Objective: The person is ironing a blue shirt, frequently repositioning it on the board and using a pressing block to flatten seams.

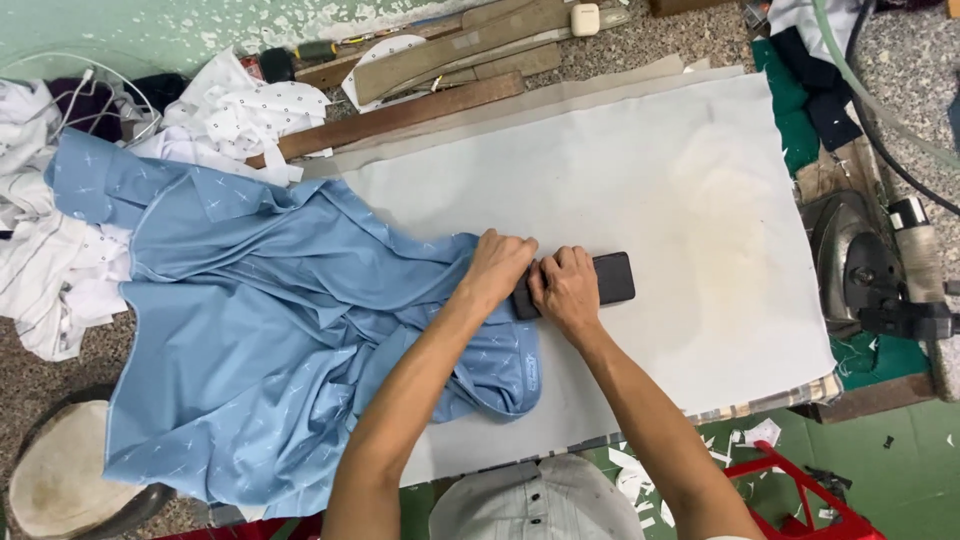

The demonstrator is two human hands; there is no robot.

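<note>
A light blue patterned shirt (pixel 250 320) lies spread over the left part of a pale padded board (pixel 680 200). A dark rectangular piece (pixel 612 278) rests on the board beside the shirt's edge. My left hand (pixel 497 266) presses on the shirt next to that dark piece. Its fingers are curled at the piece's left end. My right hand (pixel 567 290) lies over the dark piece, fingers on its left half. Both hands touch each other there.
White garments (pixel 235 110) pile at the back left. Wooden strips (pixel 400 115) lie along the board's far edge. An iron (pixel 860 265) stands at the right. A round stool (pixel 60 480) sits at lower left, a red plastic frame (pixel 790 500) at lower right.
</note>
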